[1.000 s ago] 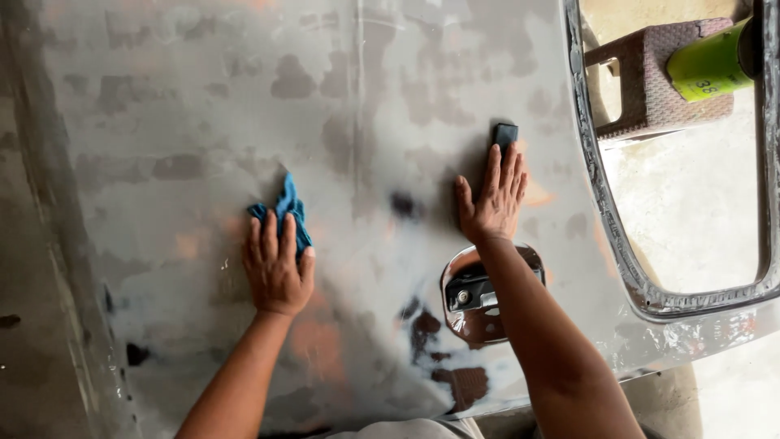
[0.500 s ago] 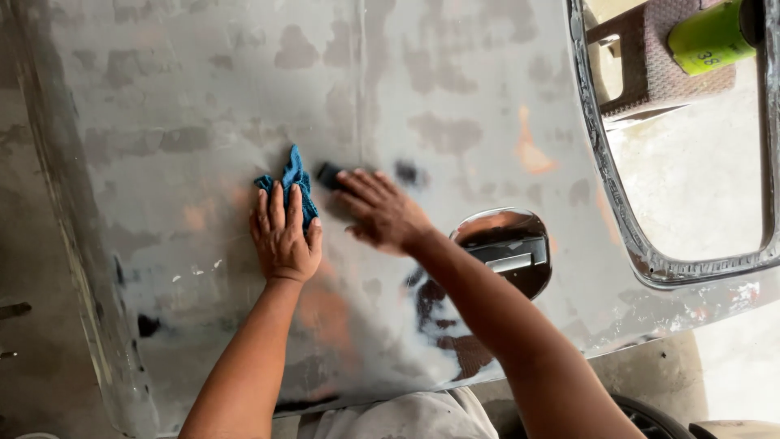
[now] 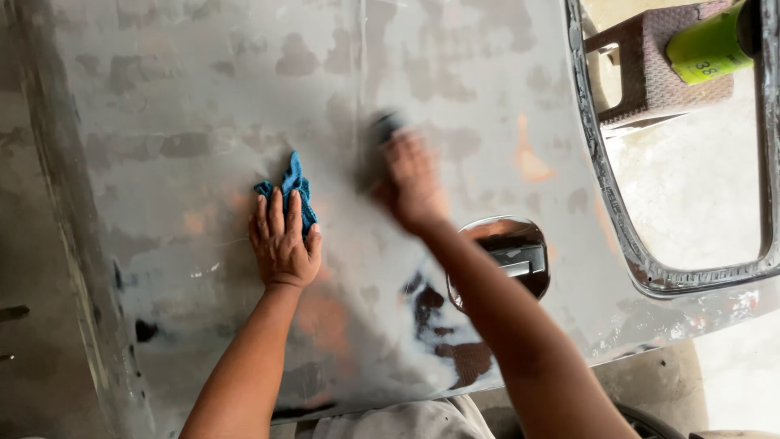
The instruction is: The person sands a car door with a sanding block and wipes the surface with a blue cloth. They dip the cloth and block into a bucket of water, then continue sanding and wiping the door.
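The left hand (image 3: 283, 240) lies flat, fingers together, pinning a crumpled blue cloth (image 3: 289, 189) to the sanded grey door panel (image 3: 187, 97). The right hand (image 3: 410, 180) is motion-blurred; it appears to press a small dark block (image 3: 382, 128), long axis pointing up the panel. A chrome handle recess (image 3: 520, 252) sits just beside the right forearm.

Bare panel (image 3: 203, 97) above blue cloth (image 3: 291, 189)

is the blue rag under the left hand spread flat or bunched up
Bunched up: the small blue cloth rag shows crumpled folds poking out past the left hand's fingers.
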